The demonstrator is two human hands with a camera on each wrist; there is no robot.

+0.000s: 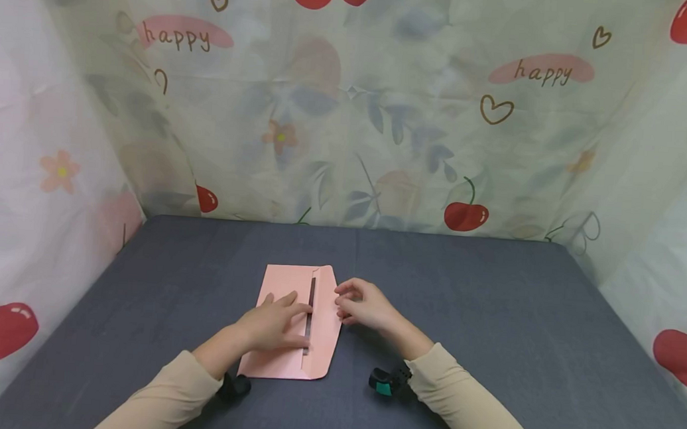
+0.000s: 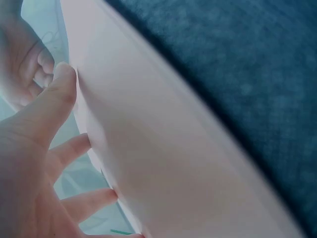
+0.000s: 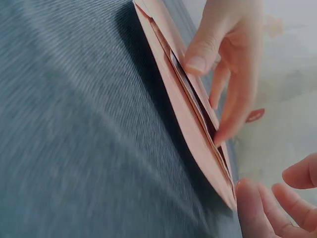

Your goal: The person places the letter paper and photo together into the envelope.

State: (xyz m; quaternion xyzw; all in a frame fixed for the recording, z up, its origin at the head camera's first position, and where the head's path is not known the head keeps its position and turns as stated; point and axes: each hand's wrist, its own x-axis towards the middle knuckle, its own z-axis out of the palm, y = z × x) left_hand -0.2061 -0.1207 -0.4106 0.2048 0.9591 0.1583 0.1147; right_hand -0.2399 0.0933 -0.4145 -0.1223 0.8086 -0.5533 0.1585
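Note:
A pink envelope (image 1: 288,280) lies on the dark table with its flap folded out to the right. Along its mouth shows a dark strip (image 1: 312,292); whether this is something inside or only the gap, I cannot tell. My left hand (image 1: 273,324) rests on the envelope's body with fingers spread, thumb and a finger by the mouth. In the right wrist view that left hand (image 3: 235,54) touches the edge of the opening (image 3: 195,99). My right hand (image 1: 367,305) is at the flap's right edge, fingers loosely bent, the thumb apart from them.
A dark grey cloth covers the table (image 1: 492,318). Patterned curtains (image 1: 348,142) with cherries and hearts enclose the back and sides. A black wrist device with a teal part (image 1: 384,387) sits below the right sleeve; another black device (image 1: 234,388) is under the left wrist.

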